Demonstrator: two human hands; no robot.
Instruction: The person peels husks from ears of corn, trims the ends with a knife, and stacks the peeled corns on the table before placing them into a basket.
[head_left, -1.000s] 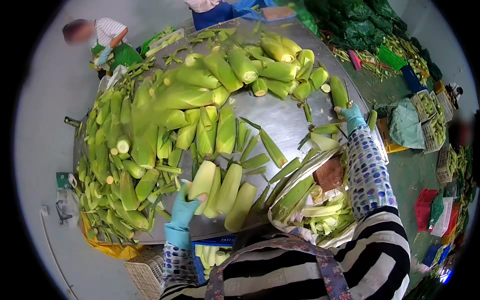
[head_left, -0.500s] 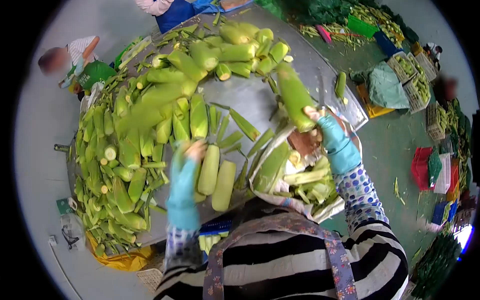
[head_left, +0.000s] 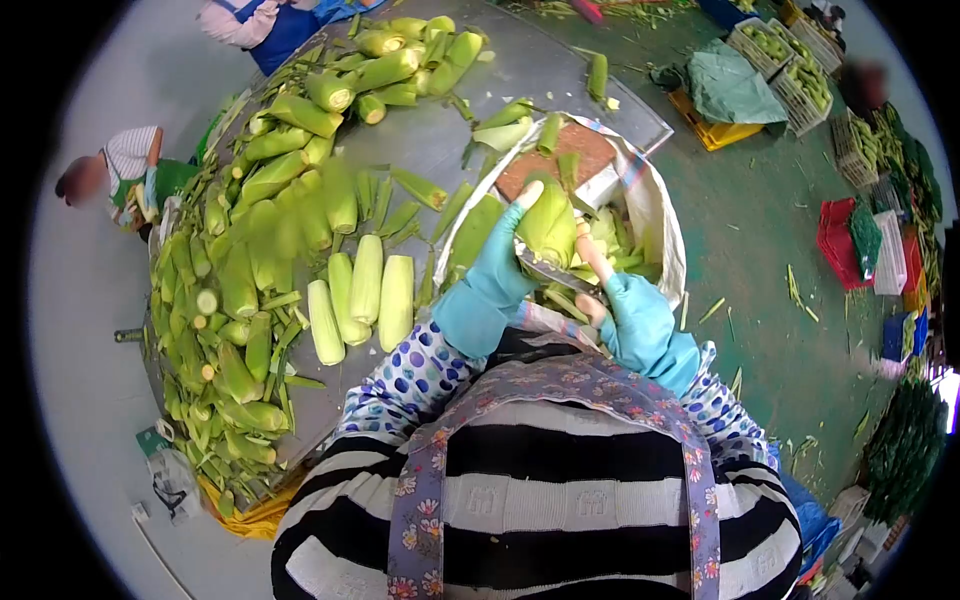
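Note:
My left hand (head_left: pixel 508 240), in a teal cuff with bare fingertips, grips a green ear of corn (head_left: pixel 548 222) over an open white sack (head_left: pixel 665 215). My right hand (head_left: pixel 612 295) is closed on a knife (head_left: pixel 550 272), its handle mostly hidden by the fingers. The blade lies across the near end of the ear. Below are cut husks (head_left: pixel 622 255) inside the sack. A reddish-brown board (head_left: pixel 578 155) shows at the sack's far side. Left of my hands, several pale trimmed ears (head_left: pixel 367 280) lie side by side on the metal table (head_left: pixel 425 150).
A big heap of unhusked corn (head_left: pixel 240 280) covers the table's left side, with more ears (head_left: pixel 388 68) at the back. Two people stand beyond the table, one in a green apron (head_left: pixel 175 180). Crates (head_left: pixel 790 85) of corn and a red bin (head_left: pixel 840 240) stand right.
My left hand has moved right from the trimmed ears to an ear over the sack. My right hand has come nearer my body, with the knife against that ear. The view has shifted.

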